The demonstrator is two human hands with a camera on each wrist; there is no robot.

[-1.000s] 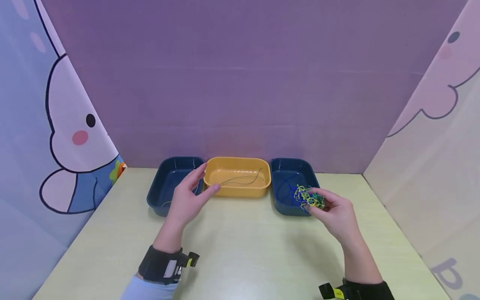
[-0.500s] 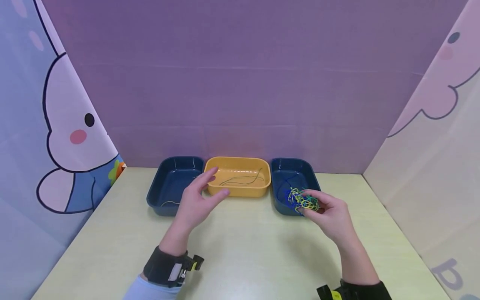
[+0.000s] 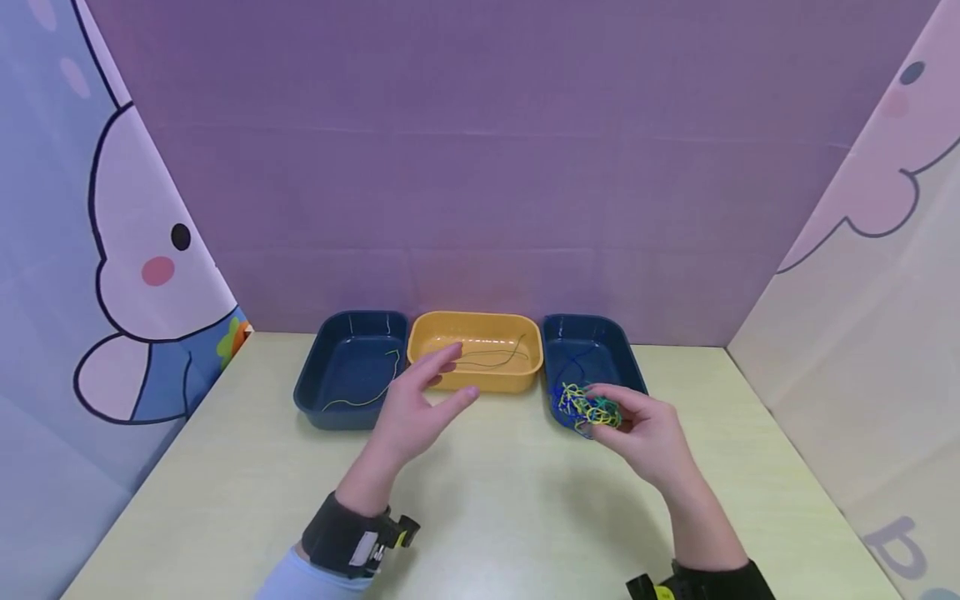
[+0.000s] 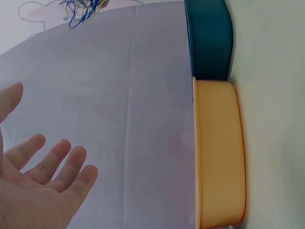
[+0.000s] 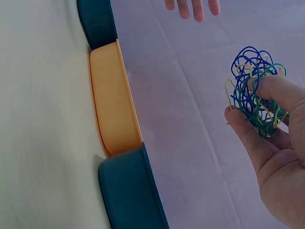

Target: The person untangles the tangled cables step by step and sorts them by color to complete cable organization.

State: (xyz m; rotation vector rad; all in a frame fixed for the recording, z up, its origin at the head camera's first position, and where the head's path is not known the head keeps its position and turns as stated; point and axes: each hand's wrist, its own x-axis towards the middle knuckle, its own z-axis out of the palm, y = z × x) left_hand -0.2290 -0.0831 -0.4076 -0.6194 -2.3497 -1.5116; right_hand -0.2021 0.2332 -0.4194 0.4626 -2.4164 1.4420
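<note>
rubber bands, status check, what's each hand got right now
Right hand pinches tangled rubber band clump above right blue tray. Left hand open, empty, near yellow tray. Nothing between the hands.

Left hand open at lower left, fingers straight, touching nothing; orange tray and dark blue tray side by side on pale desk, purple wall behind, tangled coloured bands at top edge.

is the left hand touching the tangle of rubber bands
Apart. The head view shows the left hand open over the table, with bare tabletop between it and the tangle of rubber bands, which the right hand pinches.
</note>
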